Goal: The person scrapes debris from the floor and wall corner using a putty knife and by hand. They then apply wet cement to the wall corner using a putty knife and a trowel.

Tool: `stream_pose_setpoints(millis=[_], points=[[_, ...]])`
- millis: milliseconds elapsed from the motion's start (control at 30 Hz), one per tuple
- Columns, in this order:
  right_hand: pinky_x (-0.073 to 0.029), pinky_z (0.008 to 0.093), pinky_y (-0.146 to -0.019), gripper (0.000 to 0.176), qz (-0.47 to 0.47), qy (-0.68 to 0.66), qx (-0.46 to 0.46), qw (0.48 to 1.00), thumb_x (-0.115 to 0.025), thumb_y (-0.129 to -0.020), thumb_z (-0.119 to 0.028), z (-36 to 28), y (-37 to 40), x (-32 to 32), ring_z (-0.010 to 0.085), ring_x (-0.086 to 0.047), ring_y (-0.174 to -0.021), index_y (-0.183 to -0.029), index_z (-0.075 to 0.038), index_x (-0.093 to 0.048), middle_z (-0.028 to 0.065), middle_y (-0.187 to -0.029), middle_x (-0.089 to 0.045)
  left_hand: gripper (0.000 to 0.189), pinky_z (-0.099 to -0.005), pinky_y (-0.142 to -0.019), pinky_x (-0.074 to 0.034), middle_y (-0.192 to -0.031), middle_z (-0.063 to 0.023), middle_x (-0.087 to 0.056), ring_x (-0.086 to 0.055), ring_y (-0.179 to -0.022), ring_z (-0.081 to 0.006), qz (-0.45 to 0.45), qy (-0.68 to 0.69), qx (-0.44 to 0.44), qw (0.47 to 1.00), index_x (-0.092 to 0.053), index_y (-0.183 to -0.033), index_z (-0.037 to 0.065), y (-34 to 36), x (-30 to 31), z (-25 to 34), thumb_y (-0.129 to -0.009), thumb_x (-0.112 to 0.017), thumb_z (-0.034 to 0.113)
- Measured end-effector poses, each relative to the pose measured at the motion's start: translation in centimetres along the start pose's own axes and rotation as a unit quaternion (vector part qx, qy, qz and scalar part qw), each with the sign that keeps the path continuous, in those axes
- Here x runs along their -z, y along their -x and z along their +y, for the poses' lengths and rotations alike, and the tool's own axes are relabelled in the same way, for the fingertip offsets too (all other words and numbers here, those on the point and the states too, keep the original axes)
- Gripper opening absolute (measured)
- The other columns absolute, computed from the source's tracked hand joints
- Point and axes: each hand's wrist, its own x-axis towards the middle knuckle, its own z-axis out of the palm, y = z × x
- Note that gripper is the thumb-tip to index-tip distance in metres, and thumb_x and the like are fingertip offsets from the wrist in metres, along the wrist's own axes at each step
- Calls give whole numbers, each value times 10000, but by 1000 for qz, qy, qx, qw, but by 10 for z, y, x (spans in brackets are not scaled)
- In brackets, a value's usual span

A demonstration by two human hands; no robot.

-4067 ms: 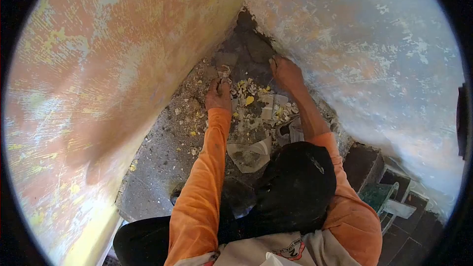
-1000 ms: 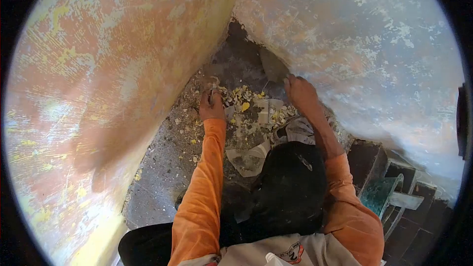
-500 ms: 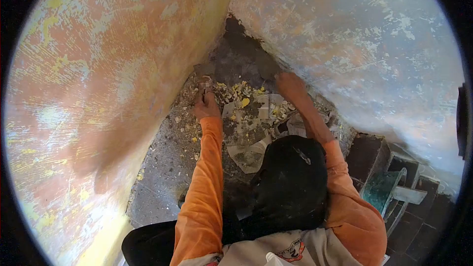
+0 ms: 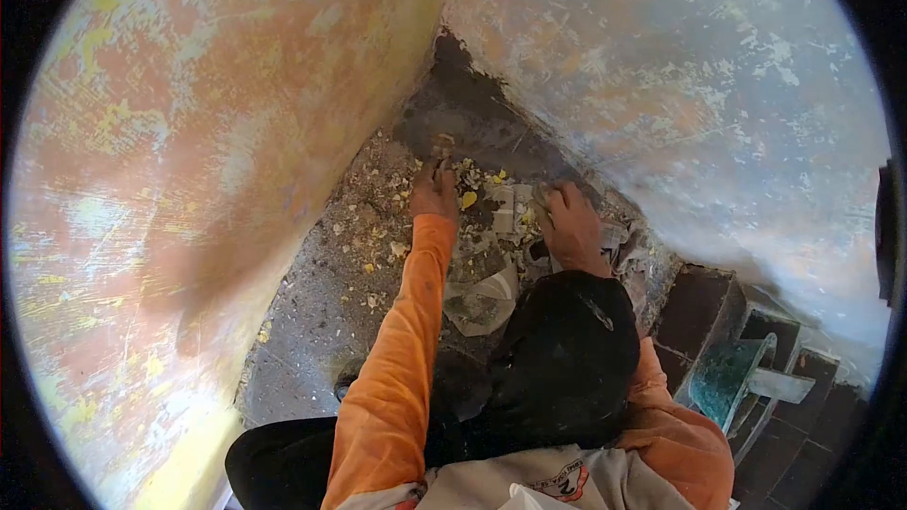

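Have just drawn the right hand [image 4: 573,231] back from the foot of the right wall [image 4: 680,85], down to the right of centre, beside the pale flat scraps [image 4: 504,211]; thereby leaving more of the dark floor patch [image 4: 463,118] at upper centre in view. Have also shifted the left hand [image 4: 435,194] slightly rightward, among the loose flakes [image 4: 469,199] in the middle of the frame, with fingers bent close together; cannot tell whether pinching something. See right fingers curled downward; cannot tell their hold either.

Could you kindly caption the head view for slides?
Left hand and right hand near flakes on floor between patchy walls.
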Motion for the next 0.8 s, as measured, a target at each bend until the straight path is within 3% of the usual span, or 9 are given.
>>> stream_pose_setpoints(millis=[67,100,167,300,467,600,667,700,800], points=[[-531,470,-830,248,46,43,72,995,-613,-979,-192,8,-1,-17,368,-633,-990,-1159,-23,-621,164,-1147,-592,477,-463,-904,-546,-1228,-237,-667,-672,-1081,-378,-104,-35,50,993,-566,-1369,40,4,5,20,-1007,-552,350],[-531,470,-830,248,46,43,69,996,-613,-979,-192,10,-2,-23,368,-633,-990,-1159,-23,-621,164,-1147,-592,477,-463,-904,-546,-1228,-237,-667,-672,-1081,-378,-106,-36,50,992,-566,-1369,40,4,2,17,-1007,-552,350],[-527,482,-844,253,75,19,59,995,-613,-980,-193,16,-12,-35,359,-632,-996,-1174,-31,-614,156,-1167,-590,496,-444,-905,-544,-1231,-230,-670,-673,-1092,-370,-94,78,4,992,-568,-1366,44,3,-6,3,-986,-586,363],[-540,480,-833,270,92,42,32,994,-614,-983,-209,33,-42,-56,365,-636,-988,-1167,-11,-606,173,-1170,-587,493,-431,-888,-541,-1230,-231,-673,-679,-1077,-365,-106,46,-15,993,-574,-1369,58,9,-16,-23,-975,-613,353],[-584,469,-704,327,143,2,-36,989,-627,-977,-249,26,-61,-44,388,-662,-916,-1132,34,-577,217,-1156,-586,476,-436,-852,-545,-1147,-232,-703,-696,-1041,-356,-24,25,44,998,-589,-1357,68,13,8,2,-981,-599,361],[-597,454,-697,313,90,14,-70,993,-628,-970,-233,20,-80,-57,381,-676,-935,-1146,18,-566,213,-1148,-607,499,-455,-851,-546,-1114,-226,-711,-696,-1027,-364,-5,10,33,999,-594,-1352,77,-6,18,-27,-978,-584,408],[-607,440,-725,307,43,165,0,985,-620,-966,-219,31,-93,-89,374,-682,-961,-1168,4,-555,206,-1126,-626,509,-462,-841,-546,-1127,-231,-705,-692,-1008,-376,69,-6,-37,997,-599,-1348,82,-15,10,-51,-982,-568,435],[-607,440,-725,307,43,166,2,985,-620,-966,-219,30,-96,-79,374,-682,-961,-1168,4,-555,206,-1126,-626,509,-462,-841,-546,-1127,-231,-705,-692,-1008,-376,71,-4,-37,997,-599,-1348,82,-13,12,-44,-982,-568,435],[-608,453,-738,324,-12,72,-42,996,-612,-960,-210,15,-98,-58,376,-684,-980,-1200,-2,-548,215,-1168,-630,511,-456,-848,-545,-1150,-241,-695,-688,-1022,-390,28,-29,59,997,-606,-1339,88,-4,24,-28,-980,-561,449]])
